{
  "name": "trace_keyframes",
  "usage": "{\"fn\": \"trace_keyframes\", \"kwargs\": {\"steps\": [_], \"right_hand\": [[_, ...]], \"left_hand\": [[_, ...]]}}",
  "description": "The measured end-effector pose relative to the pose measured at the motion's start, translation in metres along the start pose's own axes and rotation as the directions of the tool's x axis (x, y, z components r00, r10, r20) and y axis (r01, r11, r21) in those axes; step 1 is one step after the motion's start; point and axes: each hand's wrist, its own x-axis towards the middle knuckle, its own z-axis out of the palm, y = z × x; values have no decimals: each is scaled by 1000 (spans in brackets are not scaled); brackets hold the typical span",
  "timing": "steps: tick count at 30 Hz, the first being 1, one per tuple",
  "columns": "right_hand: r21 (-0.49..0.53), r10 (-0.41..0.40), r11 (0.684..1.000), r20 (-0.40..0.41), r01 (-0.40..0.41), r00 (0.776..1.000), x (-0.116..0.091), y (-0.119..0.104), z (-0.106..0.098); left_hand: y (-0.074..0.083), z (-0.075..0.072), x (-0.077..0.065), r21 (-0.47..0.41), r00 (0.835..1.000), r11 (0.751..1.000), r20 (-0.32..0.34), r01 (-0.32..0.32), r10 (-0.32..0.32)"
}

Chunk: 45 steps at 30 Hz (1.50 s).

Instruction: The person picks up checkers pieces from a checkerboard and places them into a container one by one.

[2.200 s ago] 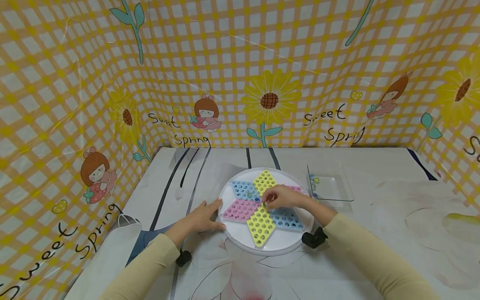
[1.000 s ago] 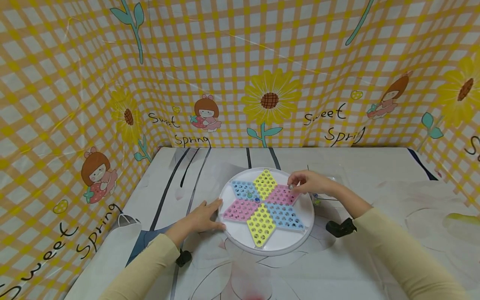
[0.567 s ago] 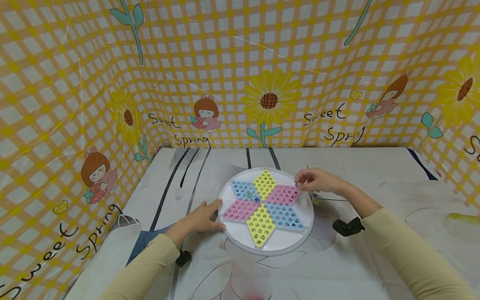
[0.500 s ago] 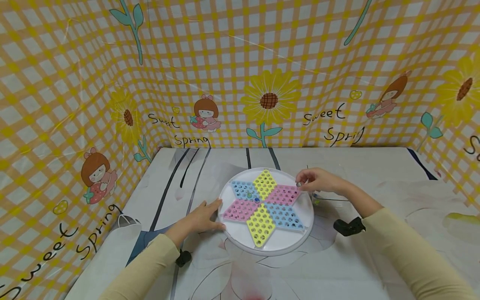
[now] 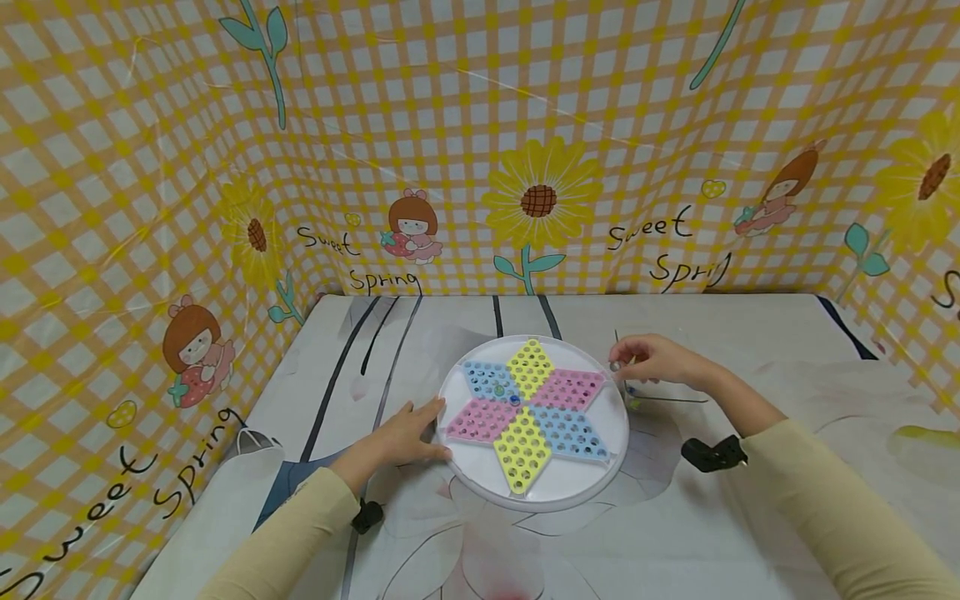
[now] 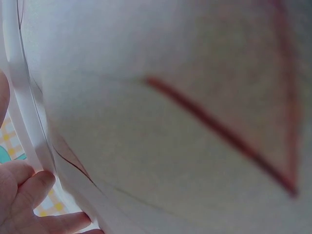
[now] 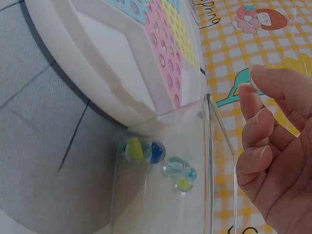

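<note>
A round white Chinese checkers board with a yellow, pink and blue star lies in the middle. My left hand rests against its left rim, fingers extended. Near the board's centre sit a green marble and a blue marble. My right hand pinches a small marble between thumb and index finger, just beyond the right rim and above a clear plastic tray. In the right wrist view the fingers hide that marble. Several blue, clear and yellow marbles lie in the tray.
A white-and-grey patterned cloth covers the table. Yellow checked fabric hangs at the back and sides. The tray stands close to the board's right rim. A black camera is strapped at the right wrist, another black camera at the left.
My right hand has moved from the board's centre to the right with the marble, past the rim and over the tray. The left hand has stayed at the rim.
</note>
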Motion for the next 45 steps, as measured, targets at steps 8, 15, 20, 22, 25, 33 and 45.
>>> {"fn": "trace_keyframes", "kwargs": {"steps": [8, 15, 20, 22, 25, 33, 45], "right_hand": [[0, -8, 1000, -6, 8, 1000, -6, 6, -6], [-17, 5, 1000, -24, -5, 1000, -12, 15, -11], [-28, 23, 999, -33, -24, 999, -15, 20, -14], [-32, 33, 999, -32, -34, 999, -17, 21, -15], [-35, 47, 998, -24, -47, 999, -19, 21, -16], [-36, 83, 996, -17, -84, 996, -23, 28, -19], [-39, 117, 992, -26, -118, 993, -23, 36, -21]], "left_hand": [[0, 1, 0, -7, 1000, 1000, 1, -3, 3], [1, 0, 0, -10, 1000, 1000, -6, -2, 1], [1, 1, 0, -6, 1000, 1000, -4, -3, 3], [0, 1, 0, -8, 1000, 1000, -3, -4, 4], [0, 1, 0, -8, 1000, 1000, -3, -7, 6], [0, 1, 1, -6, 1000, 1000, -11, -6, 6], [1, 0, 1, -4, 1000, 1000, -10, -1, 1]]}}
